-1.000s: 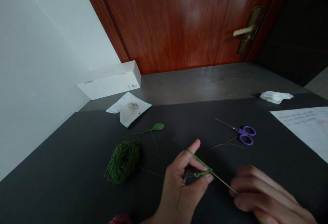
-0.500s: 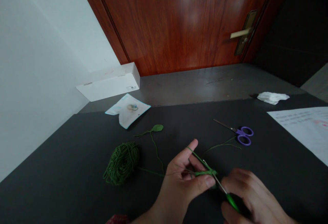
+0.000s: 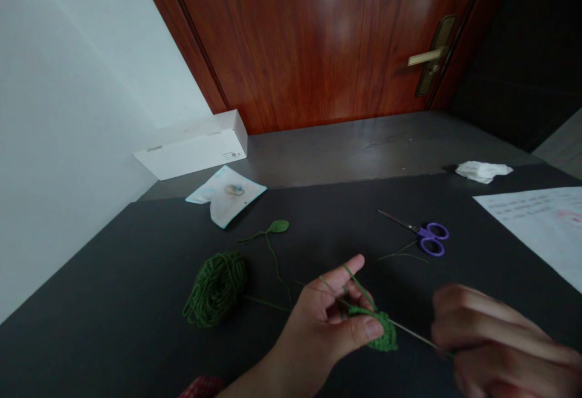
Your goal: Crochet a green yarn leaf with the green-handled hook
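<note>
My left hand (image 3: 325, 319) pinches a small green crochet piece (image 3: 384, 336) between thumb and fingers, with green yarn running up over the raised index finger. My right hand (image 3: 495, 337), blurred, is closed around a crochet hook (image 3: 416, 332); its handle is hidden in the fist. The thin metal shaft reaches left to the piece's upper edge. On the table to the left lies a loose green yarn ball (image 3: 216, 290), a strand trailing from it towards my left hand. Beyond it rests a finished-looking green crocheted leaf (image 3: 278, 226) with yarn tails.
Purple-handled scissors (image 3: 430, 235) lie beyond my right hand beside a cut yarn scrap (image 3: 402, 255). Farther back are a white packet (image 3: 234, 201), a long white box (image 3: 195, 152) and a crumpled white tissue (image 3: 483, 171). A printed sheet (image 3: 541, 222) covers the right edge.
My right hand has drawn the hook away to the right, its shaft now lying flatter. The crochet piece has turned to show more of its face below my left thumb.
</note>
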The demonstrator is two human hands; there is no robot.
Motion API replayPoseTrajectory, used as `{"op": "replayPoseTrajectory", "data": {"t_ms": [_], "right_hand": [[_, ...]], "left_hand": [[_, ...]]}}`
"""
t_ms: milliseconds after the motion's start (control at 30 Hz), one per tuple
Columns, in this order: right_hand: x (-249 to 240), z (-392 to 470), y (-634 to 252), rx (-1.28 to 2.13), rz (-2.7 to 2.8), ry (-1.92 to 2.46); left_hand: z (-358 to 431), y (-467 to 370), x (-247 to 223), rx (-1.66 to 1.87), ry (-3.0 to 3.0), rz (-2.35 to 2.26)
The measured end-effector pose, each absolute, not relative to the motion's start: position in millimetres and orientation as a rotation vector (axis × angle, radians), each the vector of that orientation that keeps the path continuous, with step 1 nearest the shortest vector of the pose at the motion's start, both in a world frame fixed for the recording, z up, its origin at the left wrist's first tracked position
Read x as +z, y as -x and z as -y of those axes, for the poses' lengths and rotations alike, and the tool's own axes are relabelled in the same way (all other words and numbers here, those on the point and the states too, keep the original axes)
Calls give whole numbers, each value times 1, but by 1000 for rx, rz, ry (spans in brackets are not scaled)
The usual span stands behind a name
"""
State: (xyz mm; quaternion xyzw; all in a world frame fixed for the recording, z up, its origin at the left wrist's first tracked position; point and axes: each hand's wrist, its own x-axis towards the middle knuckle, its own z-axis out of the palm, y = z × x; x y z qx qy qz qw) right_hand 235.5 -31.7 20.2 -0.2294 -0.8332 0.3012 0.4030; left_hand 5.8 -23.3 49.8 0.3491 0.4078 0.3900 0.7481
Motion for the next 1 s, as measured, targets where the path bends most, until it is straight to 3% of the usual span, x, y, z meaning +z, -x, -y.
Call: {"op": "replayPoseTrajectory", "data": {"t_ms": [200, 400, 700, 1000], "right_hand": [[35, 22, -212, 1581, 1228, 728], [39, 18, -197, 1962, 625, 798], [37, 21, -199, 1888, 770, 875], [45, 16, -229, 1431, 1896, 556]], "left_hand": [[21, -6, 46, 791, -527, -700], [19, -4, 44, 745, -460, -654], [18, -6, 43, 764, -497, -728], [17, -4, 38, 523, -514, -584]]}}
